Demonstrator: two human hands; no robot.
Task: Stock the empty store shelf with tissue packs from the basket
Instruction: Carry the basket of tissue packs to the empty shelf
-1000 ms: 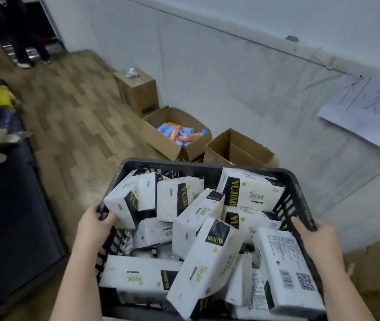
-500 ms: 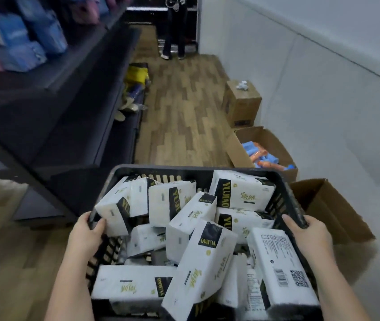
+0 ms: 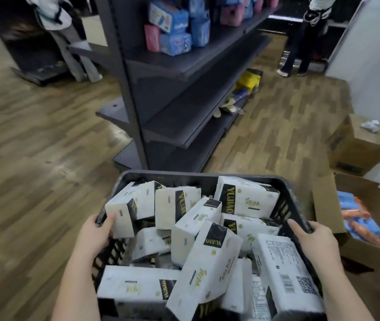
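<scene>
I carry a black plastic basket (image 3: 185, 176) in front of me, piled with several white tissue packs (image 3: 245, 200) bearing black and gold labels. My left hand (image 3: 94, 235) grips the basket's left rim, thumb over the edge beside a pack. My right hand (image 3: 311, 238) grips the right rim. Ahead stands a dark metal shelf unit (image 3: 184, 98). Its middle and lower boards are bare, and the top board holds blue and pink packs (image 3: 175, 35).
Cardboard boxes line the white wall on the right: a closed one (image 3: 360, 147) with crumpled paper on top and an open one (image 3: 328, 202) holding blue and orange items. Yellow bags (image 3: 249, 81) lie on the bottom shelf. Two people stand farther off, one at top left (image 3: 68, 42), one at top right (image 3: 300, 42).
The view has swung left from the wall and boxes to the shelf unit, which is now straight ahead and closer. Both hands keep the same hold on the basket.
</scene>
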